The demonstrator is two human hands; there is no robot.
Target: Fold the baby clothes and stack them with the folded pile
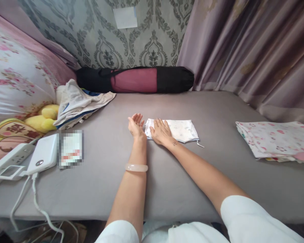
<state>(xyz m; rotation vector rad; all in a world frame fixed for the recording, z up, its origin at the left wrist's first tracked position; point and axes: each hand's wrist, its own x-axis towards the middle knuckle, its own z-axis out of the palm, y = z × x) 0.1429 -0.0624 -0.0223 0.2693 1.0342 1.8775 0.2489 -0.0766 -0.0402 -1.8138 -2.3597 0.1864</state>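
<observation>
A small folded white cloth [183, 130] with a faint print lies flat on the grey sheet, a short white string trailing from its right corner. My right hand [161, 131] rests palm down on the cloth's left part, fingers stretched out, holding nothing. Just off the cloth's left edge, my left hand [136, 126] is turned on its side with the palm toward the cloth and its fingers loosely curved apart. Whether its little-finger side touches the cloth I cannot tell. A pale bangle [136, 167] circles my left forearm.
Folded floral fabric [281, 138] lies at the right. A black and maroon bag [134, 80] runs along the wall. At the left are crumpled clothes [76, 103], a white power bank [43, 153] with cables, a power strip [8, 163] and a pixelated packet [71, 148].
</observation>
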